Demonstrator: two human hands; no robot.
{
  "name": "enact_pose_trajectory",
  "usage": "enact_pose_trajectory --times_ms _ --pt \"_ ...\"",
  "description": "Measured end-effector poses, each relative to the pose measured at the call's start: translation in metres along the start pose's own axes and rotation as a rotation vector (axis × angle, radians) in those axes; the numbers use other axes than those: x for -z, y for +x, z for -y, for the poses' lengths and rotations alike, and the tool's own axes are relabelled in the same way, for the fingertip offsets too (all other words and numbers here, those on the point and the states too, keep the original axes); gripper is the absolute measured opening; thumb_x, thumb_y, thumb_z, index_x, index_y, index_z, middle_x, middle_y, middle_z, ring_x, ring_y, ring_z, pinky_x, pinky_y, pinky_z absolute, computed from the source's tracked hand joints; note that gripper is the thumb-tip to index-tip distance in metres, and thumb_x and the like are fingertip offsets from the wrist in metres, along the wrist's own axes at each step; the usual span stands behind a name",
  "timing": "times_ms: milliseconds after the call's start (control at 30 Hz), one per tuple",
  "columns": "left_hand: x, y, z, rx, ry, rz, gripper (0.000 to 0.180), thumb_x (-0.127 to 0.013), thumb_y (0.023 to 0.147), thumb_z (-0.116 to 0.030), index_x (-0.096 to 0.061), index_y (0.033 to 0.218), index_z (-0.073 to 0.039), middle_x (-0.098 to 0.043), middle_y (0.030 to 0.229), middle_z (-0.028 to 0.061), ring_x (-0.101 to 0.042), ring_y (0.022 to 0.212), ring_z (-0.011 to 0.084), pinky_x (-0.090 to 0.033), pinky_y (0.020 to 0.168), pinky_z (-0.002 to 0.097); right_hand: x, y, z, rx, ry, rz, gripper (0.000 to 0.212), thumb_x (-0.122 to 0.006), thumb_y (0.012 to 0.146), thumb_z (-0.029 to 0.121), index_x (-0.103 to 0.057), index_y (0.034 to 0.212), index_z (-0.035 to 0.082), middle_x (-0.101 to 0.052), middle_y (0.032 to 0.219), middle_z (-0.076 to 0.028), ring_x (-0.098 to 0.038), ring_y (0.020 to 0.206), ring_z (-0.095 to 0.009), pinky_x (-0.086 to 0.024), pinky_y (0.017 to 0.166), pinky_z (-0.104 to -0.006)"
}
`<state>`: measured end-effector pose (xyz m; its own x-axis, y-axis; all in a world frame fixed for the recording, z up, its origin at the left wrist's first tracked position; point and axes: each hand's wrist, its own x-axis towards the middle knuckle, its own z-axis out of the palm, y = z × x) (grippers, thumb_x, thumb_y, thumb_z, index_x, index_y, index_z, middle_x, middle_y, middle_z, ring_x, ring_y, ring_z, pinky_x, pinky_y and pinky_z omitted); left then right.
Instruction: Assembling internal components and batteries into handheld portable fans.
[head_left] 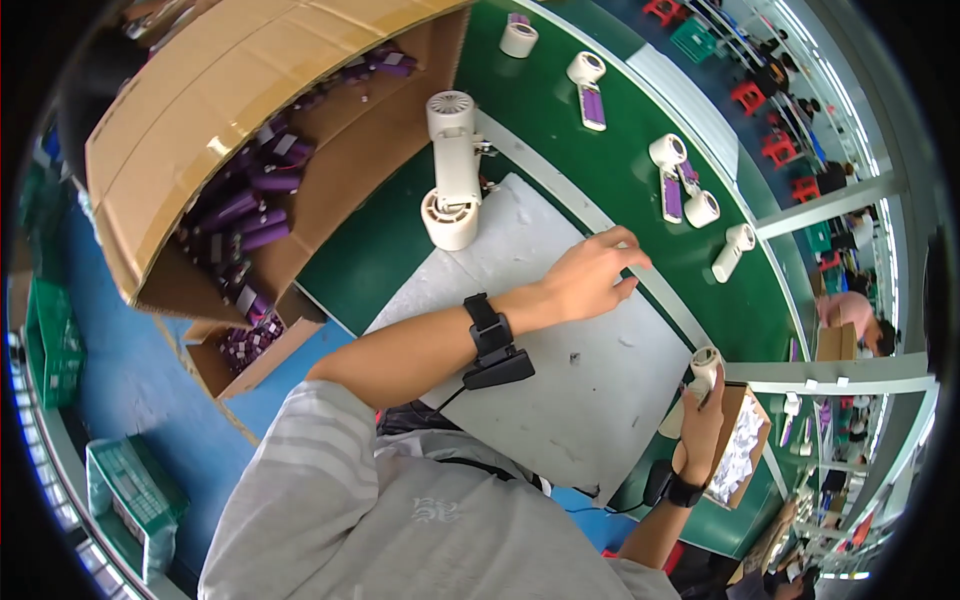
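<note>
My left hand (592, 278) hovers over the far part of a pale grey mat (540, 370), close to the belt's edge. Its fingers are bent and apart, and nothing is in them. At the right end of the mat, my right hand (703, 425) is closed round a white handheld fan body (706, 362) with a round head. The lower part of that body is partly hidden by the fingers. White fan housings (457, 170) lie together at the mat's far left corner, one showing a slotted round grille.
A large cardboard box (350, 150) at the left holds many purple cylindrical cells (240, 215). A smaller box (260, 375) sits below it. Along the green belt (620, 170) lie several white fan pieces (668, 150), some with purple parts. A carton of silvery pieces (735, 455) stands beside my right hand.
</note>
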<state>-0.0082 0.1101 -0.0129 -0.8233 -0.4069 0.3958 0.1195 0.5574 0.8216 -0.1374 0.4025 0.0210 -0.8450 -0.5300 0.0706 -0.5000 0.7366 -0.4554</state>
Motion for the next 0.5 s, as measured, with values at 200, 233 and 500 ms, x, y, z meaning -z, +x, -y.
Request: enact_pose_trajectory --times_ms 200,233,500 --pt "0.048 0.004 -0.034 -0.176 -0.058 -0.334 0.021 -0.066 0.082 -0.010 -0.068 0.103 -0.007 -0.063 0.105 0.0116 -0.062 0.097 0.0299 -0.051 0.083 0.0391 0.000 0.004 -0.020 0.049 0.666 -0.036 0.059 -0.058 0.091 0.004 -0.034 0.145 0.004 -0.065 0.109 -0.020 -0.064 0.095 -0.024 -0.049 0.083 -0.0315" --pt "0.061 0.001 -0.039 -0.221 -0.032 -0.421 0.020 -0.066 0.081 -0.009 -0.068 0.101 -0.006 -0.064 0.101 0.0111 -0.063 0.094 0.0300 -0.051 0.081 0.0390 0.009 -0.002 0.004 0.011 0.788 -0.001 0.060 -0.058 0.091 0.002 -0.034 0.145 0.004 -0.066 0.104 -0.017 -0.064 0.090 -0.020 -0.049 0.080 -0.0287" --pt "0.193 -0.090 0.003 0.447 1.209 -0.765 0.030 -0.056 0.079 -0.006 -0.071 0.103 -0.016 -0.067 0.105 0.0110 -0.058 0.105 0.0333 -0.042 0.090 0.0507 -0.060 0.001 0.039 0.155 0.895 0.269 0.062 -0.058 0.092 0.001 -0.030 0.147 0.006 -0.068 0.093 -0.009 -0.061 0.079 -0.008 -0.046 0.071 -0.0202"
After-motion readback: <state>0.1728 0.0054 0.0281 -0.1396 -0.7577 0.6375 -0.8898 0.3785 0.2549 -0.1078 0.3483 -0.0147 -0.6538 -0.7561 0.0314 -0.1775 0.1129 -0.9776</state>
